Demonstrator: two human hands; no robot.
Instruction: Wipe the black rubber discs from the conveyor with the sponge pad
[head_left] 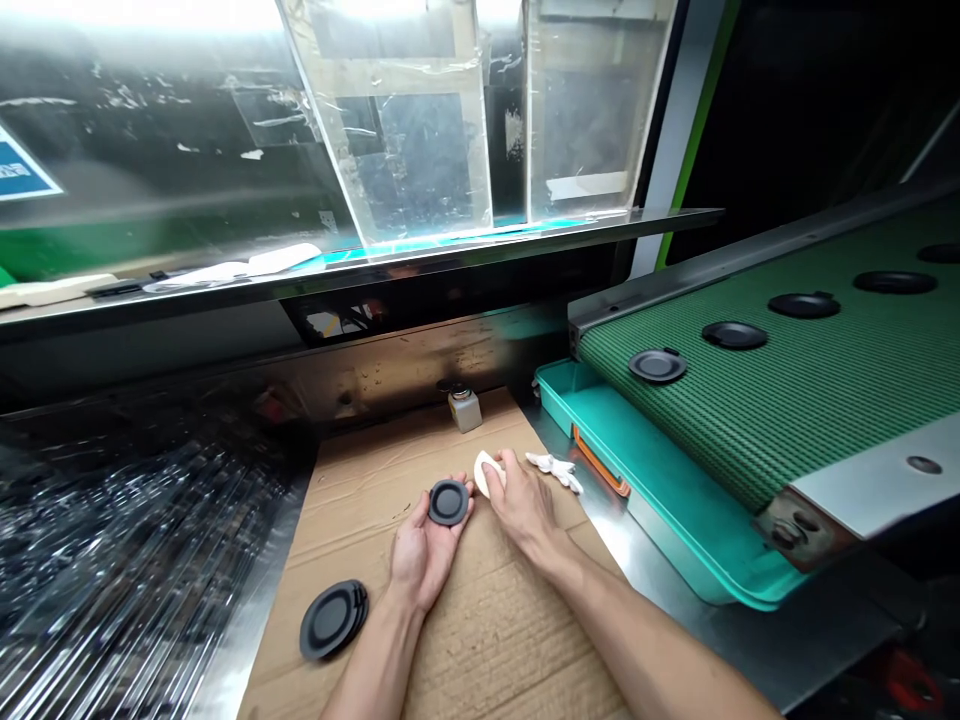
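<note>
My left hand (424, 550) lies palm up over the brown cardboard sheet (450, 640), cradling a round black rubber-edged disc (448, 503) in its fingers. My right hand (525, 500) is just to the right of that disc and grips a white cloth pad (486, 474), whose edge nearly touches the disc. A second black disc (334, 620) lies tilted on the cardboard at the lower left, apart from both hands. A crumpled white glove or rag (555, 471) sits just beyond my right hand.
A small square bottle (465, 411) stands at the cardboard's far edge. To the right, a green conveyor belt (780, 400) carries several black discs, with a teal tray (660, 510) beneath its end. Clear plastic sheeting and a dark steel ledge (360, 270) stand ahead.
</note>
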